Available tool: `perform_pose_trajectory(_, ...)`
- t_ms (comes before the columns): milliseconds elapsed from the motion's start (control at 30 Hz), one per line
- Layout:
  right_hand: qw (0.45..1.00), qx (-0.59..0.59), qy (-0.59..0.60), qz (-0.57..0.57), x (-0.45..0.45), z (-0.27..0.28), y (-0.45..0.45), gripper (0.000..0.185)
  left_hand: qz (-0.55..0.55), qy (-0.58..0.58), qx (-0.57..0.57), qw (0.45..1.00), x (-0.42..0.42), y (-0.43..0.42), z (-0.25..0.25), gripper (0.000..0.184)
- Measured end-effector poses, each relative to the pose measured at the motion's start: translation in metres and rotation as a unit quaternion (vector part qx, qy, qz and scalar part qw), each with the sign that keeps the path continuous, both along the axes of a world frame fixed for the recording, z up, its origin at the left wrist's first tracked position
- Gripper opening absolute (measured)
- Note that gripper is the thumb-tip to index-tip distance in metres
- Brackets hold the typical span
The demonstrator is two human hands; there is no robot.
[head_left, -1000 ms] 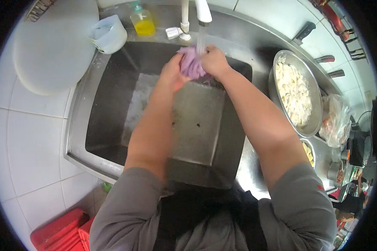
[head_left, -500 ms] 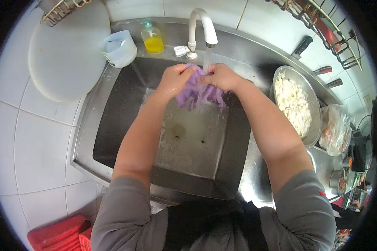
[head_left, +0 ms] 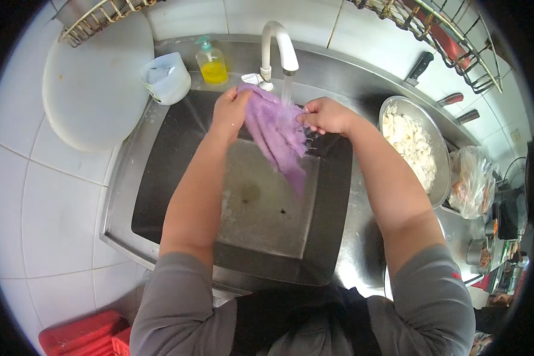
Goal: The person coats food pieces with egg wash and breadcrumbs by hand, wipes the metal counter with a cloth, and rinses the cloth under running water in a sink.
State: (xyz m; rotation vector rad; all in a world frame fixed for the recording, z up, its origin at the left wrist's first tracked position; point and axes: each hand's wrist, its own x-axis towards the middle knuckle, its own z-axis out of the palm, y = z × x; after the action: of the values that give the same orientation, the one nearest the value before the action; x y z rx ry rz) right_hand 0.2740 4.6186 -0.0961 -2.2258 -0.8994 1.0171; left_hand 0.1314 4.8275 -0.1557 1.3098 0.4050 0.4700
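Observation:
A wet purple cloth (head_left: 277,130) hangs spread out over the steel sink (head_left: 255,231), its lower corner pointing down into the basin. My left hand (head_left: 229,113) is closed on the cloth's upper left corner. On the other side, my right hand (head_left: 327,116) pinches the cloth's right edge between thumb and fingers. Water runs from the white faucet (head_left: 280,44) onto the upper part of the cloth, between my hands. Shallow, cloudy water appears to cover the sink's bottom.
Behind the sink stand a soap dispenser (head_left: 212,64) with yellow liquid and a white plastic container (head_left: 167,77). A round white board (head_left: 95,89) leans at the left. To the right are a metal bowl (head_left: 412,145) of pale pieces and a plastic bag (head_left: 470,184). A wire rack (head_left: 451,41) overhangs.
The bunched cloth has been opened out and now hangs lower under the stream. My hands have moved apart, the left slightly leftward and the right to the right and a little down.

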Motion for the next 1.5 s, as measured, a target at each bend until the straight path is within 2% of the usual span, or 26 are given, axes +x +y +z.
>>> perform_pose_trajectory(33,1.000,0.020,-0.012,-0.008,0.001,0.002,0.002,0.017,-0.003,0.014,0.015,1.000,0.001,0.001,-0.004,0.028)
perform_pose_trajectory(100,0.998,0.056,-0.030,-0.022,-0.012,0.014,0.013,0.017,-0.087,0.033,0.138,0.986,-0.003,-0.011,0.002,0.029)
perform_pose_trajectory(167,0.983,0.158,-0.076,-0.053,-0.021,0.010,0.030,0.021,-0.168,0.062,0.273,0.945,-0.005,-0.031,0.000,0.033)
perform_pose_trajectory(200,0.971,0.207,-0.098,-0.069,-0.026,0.006,0.039,0.023,-0.155,0.082,0.247,0.953,0.001,-0.032,0.001,0.033)
perform_pose_trajectory(267,0.908,0.380,0.097,-0.146,-0.040,-0.012,0.056,0.031,-0.129,0.127,0.188,0.965,0.021,-0.023,0.012,0.033)
perform_pose_trajectory(300,0.850,0.452,0.195,-0.186,-0.046,-0.024,0.060,0.035,-0.134,0.052,0.033,0.989,0.022,-0.024,0.024,0.031)
perform_pose_trajectory(333,0.869,0.418,0.212,-0.158,-0.047,-0.035,0.062,0.038,-0.132,-0.024,-0.122,0.983,0.022,-0.022,0.037,0.029)
perform_pose_trajectory(400,0.899,0.348,0.246,-0.101,-0.048,-0.058,0.060,0.045,-0.085,-0.061,-0.112,0.988,0.031,0.000,0.046,0.024)
perform_pose_trajectory(433,0.943,0.282,0.133,-0.115,-0.059,-0.054,0.053,0.045,-0.067,-0.099,-0.116,0.986,0.030,0.007,0.055,0.024)
perform_pose_trajectory(533,0.975,0.169,0.071,-0.122,-0.024,-0.111,0.035,0.042,-0.027,-0.199,-0.102,0.974,0.013,0.037,0.050,0.024)
perform_pose_trajectory(567,0.965,0.172,0.140,-0.141,-0.019,-0.102,0.022,0.041,-0.019,-0.230,-0.093,0.968,0.010,0.042,0.047,0.025)
perform_pose_trajectory(667,0.909,0.306,0.248,-0.139,-0.016,-0.074,0.018,0.040,0.056,-0.094,-0.272,0.956,0.001,0.025,-0.010,0.027)
perform_pose_trajectory(733,0.909,0.311,0.208,-0.185,-0.033,-0.056,0.035,0.038,0.028,0.005,-0.333,0.943,0.012,-0.005,-0.062,0.031)
perform_pose_trajectory(800,0.913,0.299,0.184,-0.206,-0.049,-0.047,0.046,0.036,-0.007,0.058,-0.432,0.900,0.014,-0.050,-0.055,0.036)
perform_pose_trajectory(867,0.951,0.252,0.096,-0.151,-0.065,-0.057,0.053,0.041,-0.106,-0.119,-0.433,0.887,0.036,-0.052,-0.096,0.038)
perform_pose_trajectory(900,0.958,0.270,0.010,-0.099,-0.076,-0.063,0.052,0.040,-0.156,-0.204,-0.432,0.865,0.045,-0.051,-0.122,0.039)
perform_pose_trajectory(967,0.942,0.297,-0.158,0.006,-0.095,-0.072,0.048,0.041,-0.143,-0.210,-0.428,0.867,0.042,-0.058,-0.110,0.039)
perform_pose_trajectory(1033,0.948,0.232,-0.218,-0.030,-0.098,-0.067,0.051,0.043,-0.100,-0.146,-0.435,0.883,0.031,-0.075,-0.079,0.040)
perform_pose_trajectory(1100,0.934,0.217,-0.265,-0.105,-0.095,-0.050,0.053,0.051,-0.068,-0.083,-0.425,0.899,0.019,-0.090,-0.050,0.040)
perform_pose_trajectory(1200,0.920,0.206,-0.217,-0.253,-0.050,-0.058,0.054,0.050,-0.055,-0.035,-0.397,0.915,0.011,-0.092,-0.024,0.040)
perform_pose_trajectory(1233,0.938,0.196,-0.183,-0.218,-0.036,-0.059,0.047,0.047,-0.060,-0.019,-0.393,0.917,0.008,-0.087,-0.016,0.039)
perform_pose_trajectory(1300,0.968,0.172,-0.113,-0.146,-0.016,-0.062,0.023,0.043,-0.066,-0.066,-0.382,0.919,0.007,-0.059,-0.018,0.037)
perform_pose_trajectory(1400,0.967,0.225,0.097,-0.077,-0.005,-0.059,-0.008,0.038,-0.021,-0.086,-0.312,0.946,-0.001,-0.012,-0.018,0.039)
perform_pose_trajectory(1433,0.977,0.199,0.066,-0.045,0.003,-0.067,-0.012,0.033,0.000,-0.081,-0.278,0.957,-0.003,-0.003,-0.019,0.043)
perform_pose_trajectory(1467,0.988,0.152,-0.015,0.000,0.001,-0.066,-0.009,0.031,-0.019,0.003,-0.086,0.996,-0.007,-0.003,-0.020,0.049)
perform_pose_trajectory(1500,0.989,0.103,-0.097,0.044,-0.001,-0.067,-0.004,0.030,-0.039,0.086,0.111,0.989,-0.014,-0.007,-0.022,0.054)
